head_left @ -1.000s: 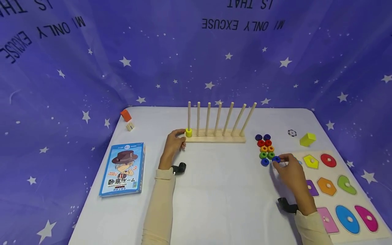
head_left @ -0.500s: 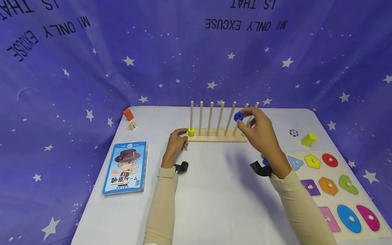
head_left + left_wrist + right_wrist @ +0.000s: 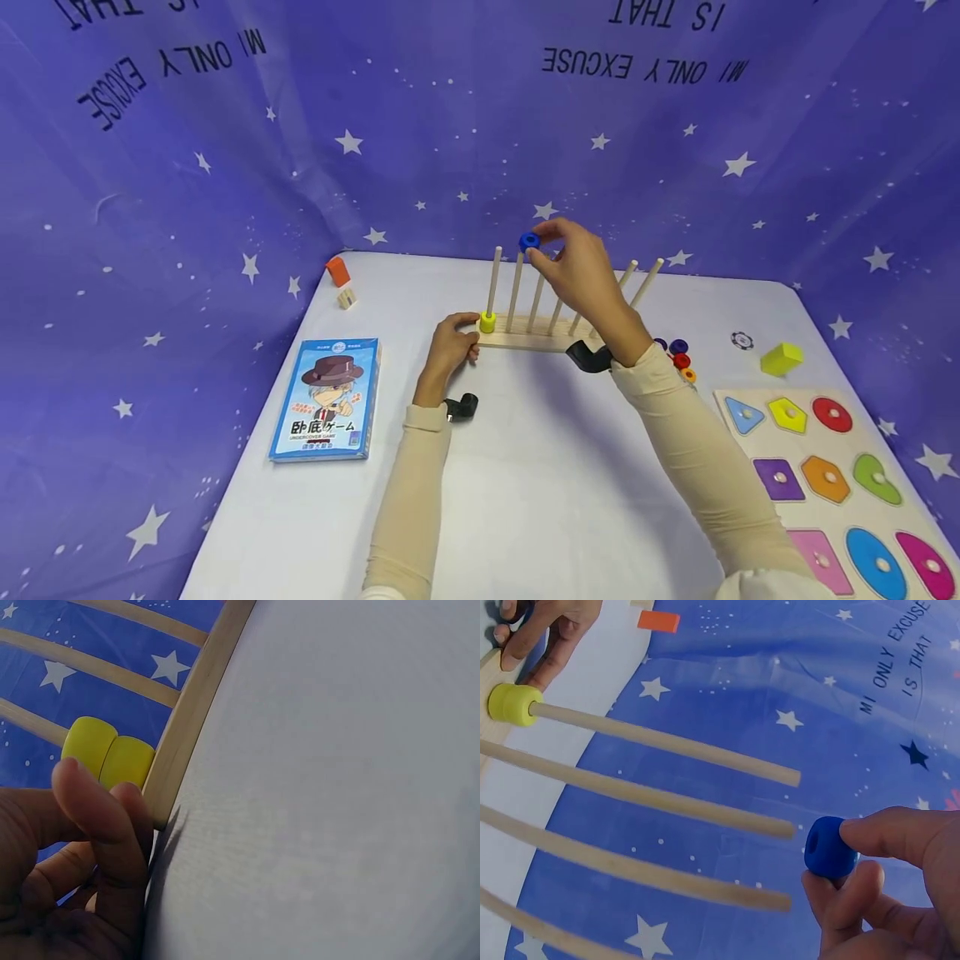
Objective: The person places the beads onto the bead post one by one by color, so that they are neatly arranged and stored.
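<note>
My right hand (image 3: pixel 583 267) pinches a blue bead (image 3: pixel 529 242) between thumb and fingers, beside the top of the second peg from the left. In the right wrist view the blue bead (image 3: pixel 831 847) shows its hole toward the peg tips, apart from them. The wooden peg stand (image 3: pixel 517 341) has a row of upright pegs. Two yellow beads (image 3: pixel 129 761) sit stacked at the foot of its leftmost peg. My left hand (image 3: pixel 452 343) grips the stand's left end with curled fingers, close by the yellow beads. My right hand hides part of the other pegs.
Loose red beads (image 3: pixel 681 361) and others lie right of the stand, partly behind my right forearm. A shape puzzle board (image 3: pixel 806 450) is at the right, near a yellow-green block (image 3: pixel 782 359) and a round chip (image 3: pixel 742 340). A blue game box (image 3: pixel 326 400) and orange block (image 3: pixel 338 272) lie left.
My right hand has picked up the blue bead from the loose beads and carried it left and up to the second peg. The left hand stays at the stand's end.
</note>
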{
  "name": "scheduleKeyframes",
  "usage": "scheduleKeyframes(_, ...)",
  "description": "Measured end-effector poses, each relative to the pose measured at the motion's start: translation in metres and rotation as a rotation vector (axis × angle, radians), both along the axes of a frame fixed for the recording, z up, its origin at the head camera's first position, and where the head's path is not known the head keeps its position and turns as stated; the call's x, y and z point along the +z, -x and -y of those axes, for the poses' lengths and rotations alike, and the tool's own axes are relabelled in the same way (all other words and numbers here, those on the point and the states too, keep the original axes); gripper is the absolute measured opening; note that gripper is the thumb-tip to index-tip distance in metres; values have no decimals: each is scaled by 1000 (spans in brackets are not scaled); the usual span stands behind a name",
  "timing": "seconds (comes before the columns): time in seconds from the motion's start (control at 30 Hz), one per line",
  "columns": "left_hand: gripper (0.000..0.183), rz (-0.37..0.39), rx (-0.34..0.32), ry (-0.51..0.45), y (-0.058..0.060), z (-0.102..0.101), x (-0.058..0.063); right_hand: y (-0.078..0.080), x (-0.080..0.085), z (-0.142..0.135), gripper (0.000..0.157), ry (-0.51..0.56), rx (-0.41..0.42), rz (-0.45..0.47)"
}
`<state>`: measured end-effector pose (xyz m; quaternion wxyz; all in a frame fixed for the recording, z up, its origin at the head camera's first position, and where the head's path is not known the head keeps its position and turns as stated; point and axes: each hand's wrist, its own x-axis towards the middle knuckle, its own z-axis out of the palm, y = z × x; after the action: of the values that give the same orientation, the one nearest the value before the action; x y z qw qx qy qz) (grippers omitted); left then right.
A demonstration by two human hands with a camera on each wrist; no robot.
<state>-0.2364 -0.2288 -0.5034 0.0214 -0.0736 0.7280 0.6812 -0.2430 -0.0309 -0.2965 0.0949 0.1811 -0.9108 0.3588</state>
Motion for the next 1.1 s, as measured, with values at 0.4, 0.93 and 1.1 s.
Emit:
scheduleKeyframes(0.4, 36, -16, -1, 11, 4, -7, 1, 4, -1, 1, 32, -49, -10, 8)
scheduleKeyframes(0.93, 36, 18, 5, 28, 1, -5, -4, -5, 0, -9, 56, -42, -50, -62)
scheduleKeyframes(1.1, 36, 4, -1, 14, 0, 3, 0, -23, 10, -57, 47, 67, -148, -152)
